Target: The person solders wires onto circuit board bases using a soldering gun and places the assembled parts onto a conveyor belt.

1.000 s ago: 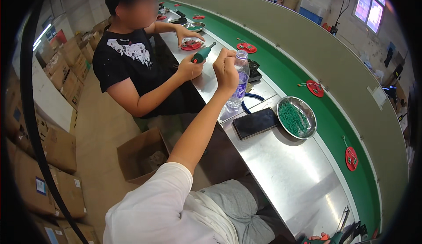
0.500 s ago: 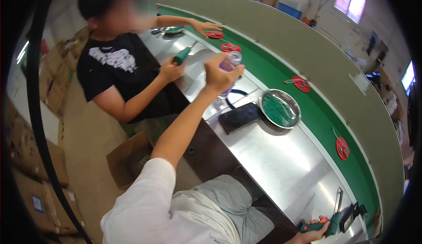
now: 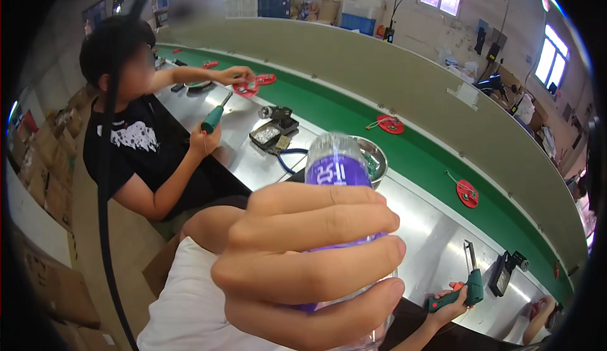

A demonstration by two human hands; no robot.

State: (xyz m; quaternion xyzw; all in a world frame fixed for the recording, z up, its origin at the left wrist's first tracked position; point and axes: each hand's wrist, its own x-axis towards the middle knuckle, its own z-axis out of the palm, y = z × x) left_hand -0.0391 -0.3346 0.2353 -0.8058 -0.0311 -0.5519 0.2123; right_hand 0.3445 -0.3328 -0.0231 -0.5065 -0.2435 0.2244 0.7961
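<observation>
Close in front of me, my left hand (image 3: 310,262) wraps its fingers round a clear plastic bottle with a purple label (image 3: 335,169). A clear rounded end of the bottle shows above the fingers; its mouth is out of sight. At the lower right, my right hand (image 3: 450,311) grips a green soldering gun (image 3: 474,284) with a red trigger, its metal tip pointing up over the metal worktop (image 3: 417,224). Behind the bottle, a round steel dish (image 3: 381,161) with green pieces is partly hidden.
A green conveyor belt (image 3: 423,145) carries red discs with wires (image 3: 467,193) along a low partition (image 3: 404,73). Black stands (image 3: 502,275) and blue-handled pliers (image 3: 291,153) lie on the worktop. A co-worker (image 3: 145,136) at left holds a green tool; another person's hand (image 3: 540,319) shows at right.
My left hand has brought the bottle from over the worktop up close to me, and its open mouth no longer shows. The view has tilted up. My right hand still grips the soldering gun.
</observation>
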